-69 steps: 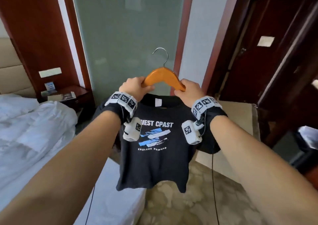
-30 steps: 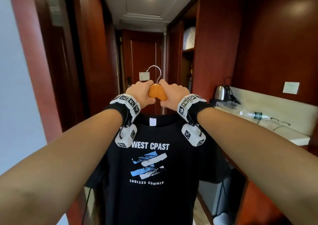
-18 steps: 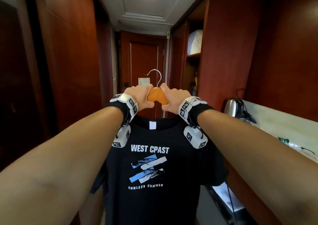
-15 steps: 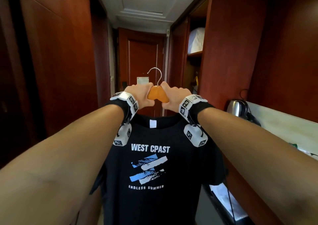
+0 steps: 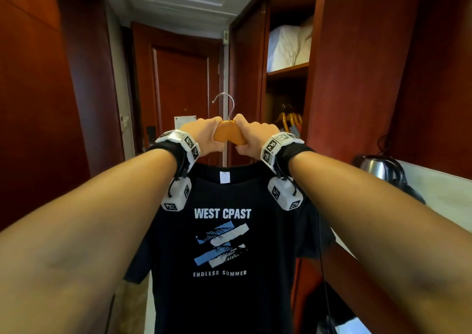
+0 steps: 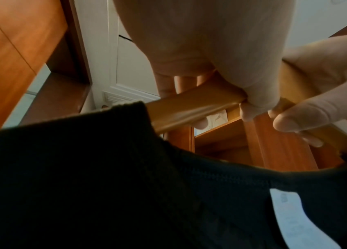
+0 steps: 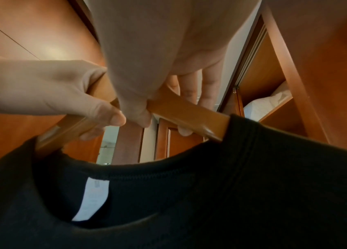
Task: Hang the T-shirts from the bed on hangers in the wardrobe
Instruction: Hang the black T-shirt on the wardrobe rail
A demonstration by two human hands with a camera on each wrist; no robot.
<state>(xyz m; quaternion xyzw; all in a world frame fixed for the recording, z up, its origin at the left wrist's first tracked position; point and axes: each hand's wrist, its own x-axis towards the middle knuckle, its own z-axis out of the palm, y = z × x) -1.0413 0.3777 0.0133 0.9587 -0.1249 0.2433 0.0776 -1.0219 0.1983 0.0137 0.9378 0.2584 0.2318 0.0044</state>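
Left hand: the left hand is closed around the left arm of the wooden hanger, in the centre of the head view; the left wrist view shows its thumb and fingers wrapped on the wood.
Right hand: the right hand grips the right arm of the same hanger, just beside the left hand, thumbs almost touching.
Hanger: held upright at the middle of the frame, its metal hook points up between the two hands.
T-shirt: the black T-shirt hangs from the hanger, filling the lower centre of the frame; the white print "WEST CPAST" faces the camera, and a white label shows inside the collar.
Wardrobe: the open wardrobe stands at upper right; white bedding lies on its shelf, and other orange hangers hang below, right of the hands.
Door: a dark red door closes the corridor behind the hook.
Kettle: a metal kettle stands at the right edge.
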